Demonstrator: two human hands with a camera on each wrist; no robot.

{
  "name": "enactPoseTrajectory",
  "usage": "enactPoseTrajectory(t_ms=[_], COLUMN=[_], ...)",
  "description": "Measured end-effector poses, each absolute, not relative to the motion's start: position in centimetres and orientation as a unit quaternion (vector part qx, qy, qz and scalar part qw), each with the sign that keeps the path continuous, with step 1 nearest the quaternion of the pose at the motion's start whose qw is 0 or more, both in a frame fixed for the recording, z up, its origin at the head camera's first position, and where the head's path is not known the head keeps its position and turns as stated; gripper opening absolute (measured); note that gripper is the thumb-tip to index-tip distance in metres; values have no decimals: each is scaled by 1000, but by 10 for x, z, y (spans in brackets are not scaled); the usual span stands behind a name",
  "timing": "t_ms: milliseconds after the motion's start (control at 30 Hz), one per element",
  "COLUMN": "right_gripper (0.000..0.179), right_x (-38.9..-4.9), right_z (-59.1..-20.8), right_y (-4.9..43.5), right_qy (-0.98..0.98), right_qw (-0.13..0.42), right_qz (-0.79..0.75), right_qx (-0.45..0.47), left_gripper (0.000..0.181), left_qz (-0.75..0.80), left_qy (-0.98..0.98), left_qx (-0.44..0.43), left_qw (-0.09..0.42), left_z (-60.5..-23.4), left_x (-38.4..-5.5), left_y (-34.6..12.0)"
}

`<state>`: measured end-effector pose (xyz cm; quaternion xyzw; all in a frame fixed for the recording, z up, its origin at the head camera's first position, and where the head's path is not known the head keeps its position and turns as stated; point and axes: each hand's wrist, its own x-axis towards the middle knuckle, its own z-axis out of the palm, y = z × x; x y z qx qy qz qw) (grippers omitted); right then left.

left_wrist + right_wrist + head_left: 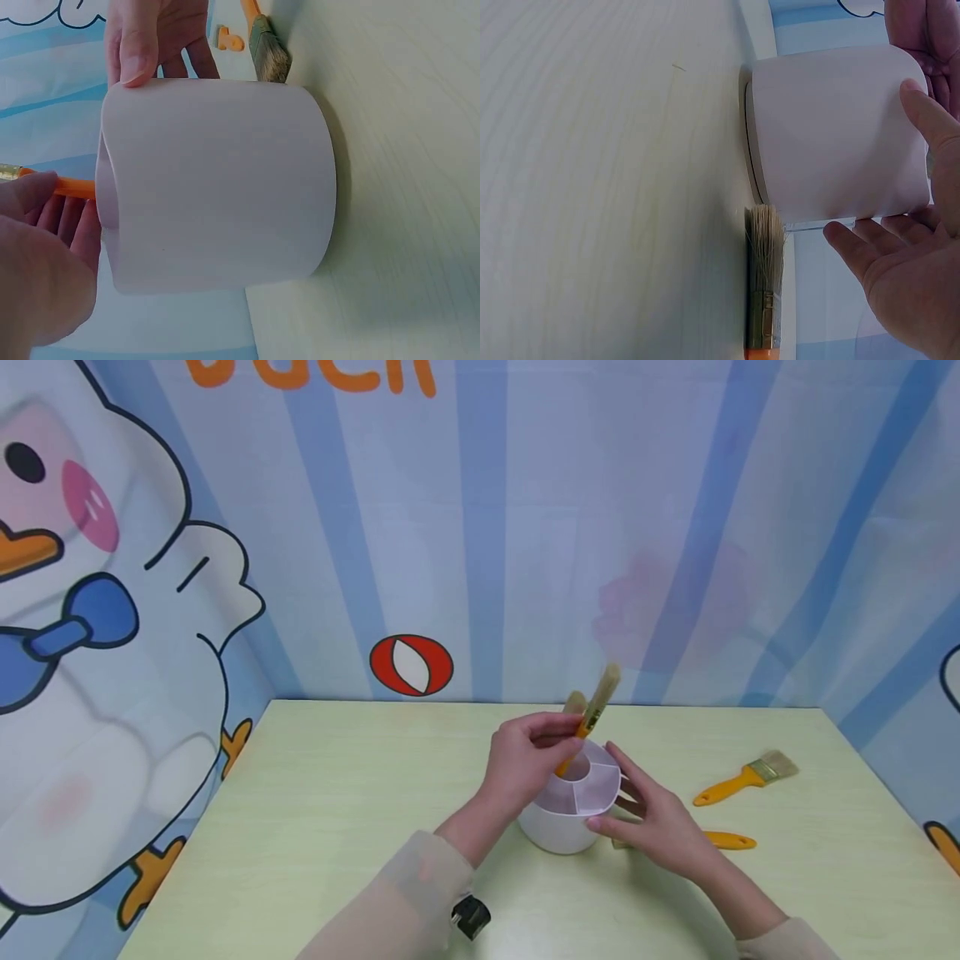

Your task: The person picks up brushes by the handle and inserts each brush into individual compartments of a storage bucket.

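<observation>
A white round organizer (pixel 558 831) with several compartments stands on the table, its top leaning slightly in the left wrist view. My left hand (pixel 528 756) pinches a paintbrush (pixel 592 714) by its orange handle, bristles up, the handle's end inside the organizer's round middle opening. Behind it rise the bristles of a second paintbrush (pixel 575 702), partly hidden by my left hand. My right hand (pixel 660 827) grips the organizer's right side, thumb on the near wall and fingers around the far side, as the right wrist view (pixel 907 292) also shows.
One paintbrush (pixel 746 778) lies on the table at the right. Another paintbrush (pixel 731 841) lies nearer, partly hidden behind my right hand, its bristles (pixel 765 240) close to the organizer's base. A printed cloth backdrop (pixel 555 527) hangs behind the table (pixel 360 827).
</observation>
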<state>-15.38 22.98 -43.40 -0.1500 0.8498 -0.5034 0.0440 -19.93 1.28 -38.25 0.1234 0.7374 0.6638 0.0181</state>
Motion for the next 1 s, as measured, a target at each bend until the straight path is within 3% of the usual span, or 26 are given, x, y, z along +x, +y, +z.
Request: enactPoseTrajectory(t_ms=[367, 1000], right_gripper=[102, 101], right_x=[-153, -153], right_z=[-435, -436], right_y=[231, 231], right_qy=[845, 849], right_qw=[42, 36], right_qz=[-509, -505], right_qx=[-159, -153], left_gripper=[27, 28], left_qz=[541, 480], left_qy=[818, 858], left_qx=[191, 182], left_qw=[25, 4], left_z=[-376, -369], left_x=[-199, -188], left_y=[14, 15])
